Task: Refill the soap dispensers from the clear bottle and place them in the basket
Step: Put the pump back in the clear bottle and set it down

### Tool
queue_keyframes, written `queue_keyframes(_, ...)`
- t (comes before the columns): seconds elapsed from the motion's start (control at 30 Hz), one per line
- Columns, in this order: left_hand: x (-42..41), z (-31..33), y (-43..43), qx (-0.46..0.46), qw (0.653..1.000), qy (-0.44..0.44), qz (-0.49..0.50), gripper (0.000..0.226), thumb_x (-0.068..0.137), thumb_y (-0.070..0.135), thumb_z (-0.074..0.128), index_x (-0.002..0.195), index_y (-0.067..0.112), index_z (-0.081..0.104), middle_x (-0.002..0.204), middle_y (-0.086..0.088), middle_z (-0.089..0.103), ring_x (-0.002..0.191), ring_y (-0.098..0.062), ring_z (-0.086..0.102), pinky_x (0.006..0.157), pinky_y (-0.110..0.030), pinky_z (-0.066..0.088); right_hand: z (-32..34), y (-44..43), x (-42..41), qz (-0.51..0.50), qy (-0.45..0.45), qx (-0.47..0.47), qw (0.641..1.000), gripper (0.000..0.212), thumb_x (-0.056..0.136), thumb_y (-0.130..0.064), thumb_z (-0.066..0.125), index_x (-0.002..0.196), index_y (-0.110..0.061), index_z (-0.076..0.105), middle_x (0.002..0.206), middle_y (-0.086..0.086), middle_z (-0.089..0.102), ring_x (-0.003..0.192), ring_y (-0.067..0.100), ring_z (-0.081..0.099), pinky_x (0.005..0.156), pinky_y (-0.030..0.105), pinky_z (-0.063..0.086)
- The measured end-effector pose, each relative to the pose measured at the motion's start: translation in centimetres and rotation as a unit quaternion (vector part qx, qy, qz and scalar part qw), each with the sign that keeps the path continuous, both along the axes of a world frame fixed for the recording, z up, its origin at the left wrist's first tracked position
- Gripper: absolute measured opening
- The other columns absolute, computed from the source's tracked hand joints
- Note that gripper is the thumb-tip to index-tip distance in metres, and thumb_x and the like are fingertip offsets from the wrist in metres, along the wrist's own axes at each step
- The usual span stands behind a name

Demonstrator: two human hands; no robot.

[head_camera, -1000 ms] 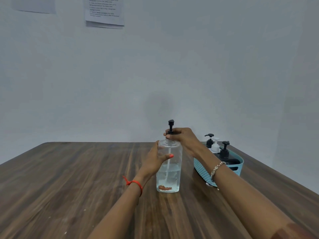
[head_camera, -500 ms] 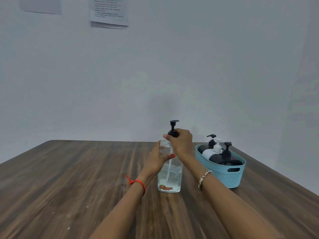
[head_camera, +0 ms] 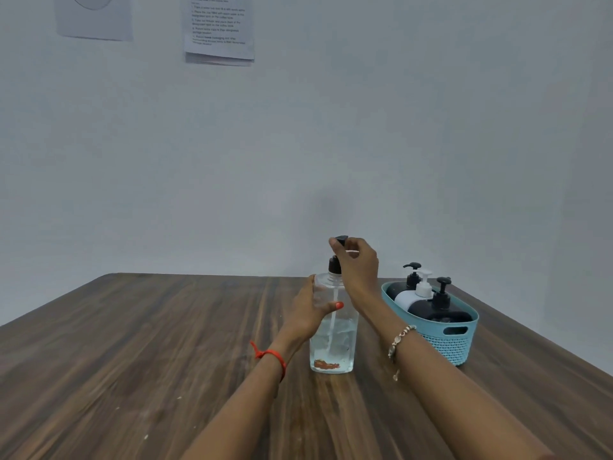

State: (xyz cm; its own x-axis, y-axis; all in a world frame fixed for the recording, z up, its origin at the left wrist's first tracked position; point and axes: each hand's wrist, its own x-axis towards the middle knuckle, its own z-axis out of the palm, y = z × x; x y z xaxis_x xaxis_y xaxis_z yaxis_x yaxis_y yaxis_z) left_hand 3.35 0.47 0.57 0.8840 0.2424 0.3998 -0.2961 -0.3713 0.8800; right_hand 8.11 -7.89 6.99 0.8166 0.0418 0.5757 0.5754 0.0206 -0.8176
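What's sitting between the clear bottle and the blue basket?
Between bottle and basket, head view shows only the right forearm with bracelet, over bare table.

Clear bottle (head_camera: 333, 340) on table (head_camera: 132, 343), basket (head_camera: 444, 340) to its right.

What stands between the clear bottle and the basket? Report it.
Only the person's own right forearm crosses the gap between the clear bottle and the basket; no other thing visibly stands there.
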Motion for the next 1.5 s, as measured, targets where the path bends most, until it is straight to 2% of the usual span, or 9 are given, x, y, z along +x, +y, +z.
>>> queue_keyframes(0.17,0.1,0.0,0.2,-0.001,1.0,-0.001,-0.006,0.055,0.084,0.026,0.065,0.132,0.02,0.039,0.135,-0.005,0.051,0.121,-0.025,0.051,0.104,-0.049,0.042,0.0,-0.2,0.8,0.11,0.008,-0.034,0.993,0.03,0.097,-0.023,0.044,0.115,-0.006,0.061,0.111,0.007,0.062,0.092,0.014,0.056,0.07,0.01,0.044)
queue_keyframes(0.47,0.6,-0.3,0.5,-0.002,1.0,-0.016,-0.014,0.051,0.085,0.027,0.064,0.129,0.022,0.039,0.133,-0.003,0.052,0.119,-0.023,0.053,0.103,-0.045,0.043,1.0,-1.9,4.0,0.348,0.095,-0.038,0.932,0.038,0.098,-0.023,0.029,0.107,-0.003,0.059,0.103,0.01,0.064,0.097,0.025,0.058,0.093,0.035,0.041)
queue_keyframes(0.6,0.5,-0.4,0.5,0.005,1.0,-0.016,-0.015,0.052,0.085,0.027,0.064,0.13,0.022,0.039,0.132,-0.003,0.052,0.119,-0.022,0.052,0.103,-0.045,0.044,1.6,-1.6,3.9,0.373,0.117,-0.02,0.92,0.033,0.094,-0.018,0.028,0.092,-0.002,0.057,0.087,0.013,0.061,0.085,0.029,0.062,0.087,0.037,0.043)
queue_keyframes(0.73,0.2,-0.3,0.4,0.001,1.0,-0.01,-0.018,0.055,0.085,0.027,0.063,0.133,0.022,0.037,0.134,-0.004,0.051,0.119,-0.023,0.053,0.102,-0.048,0.045,1.7,-1.6,3.7,0.339,0.116,-0.035,0.933,0.038,0.094,-0.02,0.028,0.099,0.002,0.06,0.09,0.016,0.064,0.085,0.027,0.063,0.085,0.036,0.045)
queue_keyframes(0.93,-0.1,-0.9,0.3,-0.013,0.999,-0.004,-0.034,0.048,0.086,0.031,0.061,0.13,0.024,0.042,0.125,0.002,0.056,0.116,-0.02,0.056,0.099,-0.042,0.047,-0.9,-3.1,2.7,0.139,0.132,-0.052,0.98,0.044,0.095,-0.045,0.038,0.111,-0.011,0.06,0.111,0.005,0.061,0.105,0.02,0.054,0.088,0.038,0.042)
queue_keyframes(1.1,-0.9,-2.8,0.3,-0.037,0.999,0.003,-0.011,0.03,0.092,0.021,0.054,0.121,0.015,0.056,0.116,-0.003,0.065,0.103,-0.017,0.064,0.091,-0.038,0.053,-6.0,-4.3,0.2,0.099,0.176,-0.077,0.976,0.028,0.095,-0.042,0.041,0.092,-0.023,0.062,0.096,-0.002,0.062,0.09,0.016,0.058,0.089,0.038,0.045)
queue_keyframes(1.2,-1.8,-3.6,-0.3,-0.035,0.999,-0.002,0.019,0.021,0.095,0.015,0.048,0.109,0.008,0.062,0.102,-0.007,0.069,0.091,-0.017,0.067,0.08,-0.029,0.055,-8.9,-4.0,-0.6,0.084,0.148,-0.153,0.973,0.023,0.092,-0.036,0.05,0.112,-0.028,0.058,0.118,0.003,0.064,0.106,0.021,0.06,0.099,0.047,0.045)
queue_keyframes(1.3,-1.9,-4.4,-0.8,-0.022,0.997,0.005,0.069,0.021,0.096,0.014,0.045,0.102,0.004,0.063,0.1,-0.012,0.069,0.085,-0.019,0.066,0.076,-0.029,0.056,-10.2,-3.8,-1.3,0.069,0.13,-0.204,0.968,0.046,0.091,-0.021,0.051,0.136,-0.022,0.041,0.131,0.004,0.057,0.116,0.022,0.056,0.102,0.045,0.044)
queue_keyframes(1.5,-1.7,-5.1,-1.2,0.0,0.996,-0.009,0.086,0.025,0.097,0.008,0.04,0.114,0.003,0.059,0.107,-0.011,0.067,0.09,-0.019,0.066,0.068,-0.017,0.054,-10.5,-3.6,-1.7,0.03,0.127,-0.236,0.963,0.045,0.09,-0.013,0.05,0.135,-0.016,0.042,0.126,0.006,0.06,0.11,0.022,0.059,0.096,0.038,0.049)
